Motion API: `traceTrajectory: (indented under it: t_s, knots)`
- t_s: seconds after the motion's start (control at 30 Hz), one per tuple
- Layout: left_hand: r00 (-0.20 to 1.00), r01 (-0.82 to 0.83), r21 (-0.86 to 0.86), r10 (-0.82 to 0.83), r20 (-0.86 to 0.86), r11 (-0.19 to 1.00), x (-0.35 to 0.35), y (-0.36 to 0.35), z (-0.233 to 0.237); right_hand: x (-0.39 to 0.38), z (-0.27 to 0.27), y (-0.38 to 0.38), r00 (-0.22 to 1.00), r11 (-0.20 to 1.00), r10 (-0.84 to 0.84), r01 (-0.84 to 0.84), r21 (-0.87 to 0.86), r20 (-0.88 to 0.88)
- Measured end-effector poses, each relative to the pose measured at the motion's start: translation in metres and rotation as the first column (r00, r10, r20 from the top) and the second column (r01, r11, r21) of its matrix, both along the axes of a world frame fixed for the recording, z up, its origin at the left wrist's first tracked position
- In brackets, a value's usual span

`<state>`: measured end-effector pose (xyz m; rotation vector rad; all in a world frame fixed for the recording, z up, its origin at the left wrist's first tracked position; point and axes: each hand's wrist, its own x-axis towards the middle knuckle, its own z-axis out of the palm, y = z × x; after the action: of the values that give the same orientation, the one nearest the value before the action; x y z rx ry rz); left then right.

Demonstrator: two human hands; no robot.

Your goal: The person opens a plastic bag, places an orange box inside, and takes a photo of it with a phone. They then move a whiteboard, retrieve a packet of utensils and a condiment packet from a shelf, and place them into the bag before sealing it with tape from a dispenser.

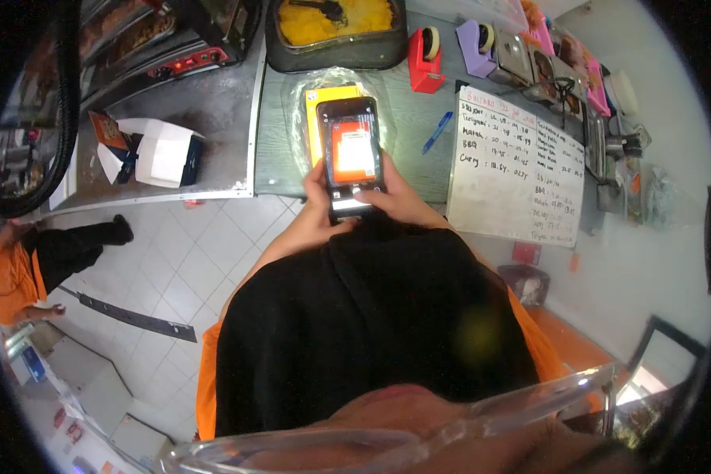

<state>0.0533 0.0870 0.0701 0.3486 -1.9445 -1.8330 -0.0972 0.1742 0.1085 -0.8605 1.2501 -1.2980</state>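
Both hands hold a black smartphone (349,154) upright over the counter. My left hand (314,204) wraps its lower left side. My right hand (396,197) grips the lower right side, its thumb over the bottom of the screen. The lit screen shows an orange-red shape with a glaring white patch. Beneath the phone lies a yellow-edged flat item (314,101), mostly hidden, on or inside crinkled clear plastic (298,130). A bright glow falls beside the phone onto the plastic.
Right of my hands are a handwritten white board (513,193), a blue pen (437,132), red (425,75) and purple (472,51) tape dispensers. A dark pan (336,59) of yellow food stands behind. Open cartons (168,154) sit left. A person in orange (12,272) is at far left.
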Motion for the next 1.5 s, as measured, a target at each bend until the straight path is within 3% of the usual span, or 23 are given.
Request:
traceTrajectory:
  t_s: [0.1, 0.13, 0.17, 0.3, 0.37, 0.43, 0.5, 0.57, 0.63, 0.7, 0.77, 0.8, 0.83, 0.9, 0.97, 1.0, 1.03, 1.1, 1.17, 1.2, 1.3, 1.37, 1.5]
  knots:
    - [0.998, 0.065, 0.006, -0.065, -0.022, 0.998, -0.001, -0.002, -0.002, 0.001, -0.005, 0.0, 1.0, 0.999, -0.03, 0.029, -0.036, -0.01]
    - [0.995, 0.096, 0.12, -0.092, -0.038, 0.988, 0.0, -0.001, 0.008, 0.002, -0.007, 0.001, 0.999, 0.998, -0.041, 0.039, -0.059, -0.036]
    - [0.996, 0.088, 0.052, -0.086, -0.037, 0.995, 0.001, -0.004, 0.004, 0.002, -0.007, 0.0, 0.994, 0.997, -0.053, 0.047, -0.06, -0.097]
    - [0.993, -0.072, 0.479, 0.107, -0.047, 0.875, 0.007, -0.009, 0.016, 0.022, -0.014, -0.021, 0.99, 0.99, -0.141, 0.141, 0.0, 0.001]
    - [0.945, -0.247, 0.541, 0.324, -0.049, 0.804, 0.016, -0.023, -0.012, 0.03, -0.005, -0.033, 0.988, 0.998, -0.059, 0.054, -0.038, -0.14]
    - [0.923, -0.33, 0.46, 0.384, -0.026, 0.824, 0.026, -0.048, -0.031, 0.037, -0.027, -0.048, 0.803, 0.999, 0.024, -0.039, -0.012, -0.595]
    - [0.837, -0.522, 0.468, 0.533, 0.122, 0.713, 0.023, -0.06, -0.02, 0.049, -0.048, -0.04, 0.801, 0.988, -0.156, 0.125, -0.093, -0.578]
    - [0.676, -0.735, 0.116, 0.708, 0.204, 0.668, 0.037, -0.103, -0.068, 0.04, -0.043, -0.012, 0.806, 0.966, -0.256, 0.197, -0.165, -0.533]
    - [0.694, -0.72, 0.122, 0.702, 0.161, 0.684, 0.041, -0.123, -0.078, 0.02, -0.048, 0.019, 0.905, 0.955, -0.289, 0.294, -0.032, -0.312]
    - [0.548, -0.768, -0.104, 0.732, 0.405, 0.632, 0.045, -0.149, -0.093, -0.007, -0.051, 0.066, 0.704, 0.869, -0.43, 0.492, -0.049, -0.564]
    - [0.509, -0.761, -0.225, 0.775, 0.376, 0.609, 0.045, -0.164, -0.109, -0.039, -0.088, 0.12, 0.505, 0.657, -0.685, 0.74, -0.145, -0.525]
    - [0.512, -0.764, -0.225, 0.781, 0.357, 0.604, 0.046, -0.166, -0.114, -0.053, -0.077, 0.145, 0.443, 0.475, -0.767, 0.878, 0.054, -0.464]
    - [0.493, -0.745, -0.31, 0.8, 0.341, 0.591, 0.045, -0.169, -0.115, -0.069, -0.088, 0.175, 0.285, 0.321, -0.834, 0.947, 0.005, -0.472]
    - [0.505, -0.736, -0.352, 0.816, 0.281, 0.578, 0.048, -0.187, -0.126, -0.102, -0.08, 0.236, 0.141, 0.116, -0.882, 0.99, 0.083, -0.45]
    - [0.268, -0.574, -0.683, 0.891, 0.365, 0.452, 0.039, -0.175, -0.1, -0.138, -0.071, 0.282, -0.015, -0.036, -0.909, 0.998, 0.044, -0.416]
    - [0.332, -0.581, -0.806, 0.937, -0.111, 0.11, 0.032, -0.167, -0.102, -0.159, -0.069, 0.303, -0.017, -0.035, -0.909, 0.999, 0.035, -0.417]
    - [0.231, -0.494, -0.853, 0.971, 0.059, 0.17, 0.039, -0.182, -0.116, -0.183, -0.068, 0.322, -0.099, -0.068, -0.886, 0.994, -0.085, -0.453]
    - [0.281, -0.48, -0.876, 0.953, -0.114, 0.037, 0.035, -0.172, -0.112, -0.242, -0.069, 0.357, -0.187, -0.088, -0.863, 0.97, -0.225, -0.47]
    - [0.248, -0.547, -0.837, 0.959, -0.136, 0.023, -0.016, -0.108, -0.113, -0.315, -0.076, 0.397, -0.141, 0.012, -0.859, 0.955, -0.295, -0.491]
    - [0.223, -0.592, -0.806, 0.963, -0.154, 0.008, -0.048, -0.059, -0.104, -0.353, -0.08, 0.411, -0.269, 0.001, -0.773, 0.905, -0.425, -0.575]
    - [0.169, -0.682, -0.729, 0.958, -0.233, -0.057, -0.137, 0.07, -0.052, -0.448, -0.075, 0.452, -0.224, 0.063, -0.697, 0.927, -0.369, -0.682]
    - [0.15, -0.721, -0.686, 0.947, -0.285, -0.092, -0.166, 0.115, -0.022, -0.503, -0.079, 0.479, -0.338, 0.087, -0.604, 0.872, -0.482, -0.721]
    - [0.106, -0.547, -0.836, 0.994, -0.029, 0.034, -0.157, 0.122, -0.134, -0.578, -0.039, 0.499, -0.227, 0.187, -0.499, 0.914, -0.36, -0.836]
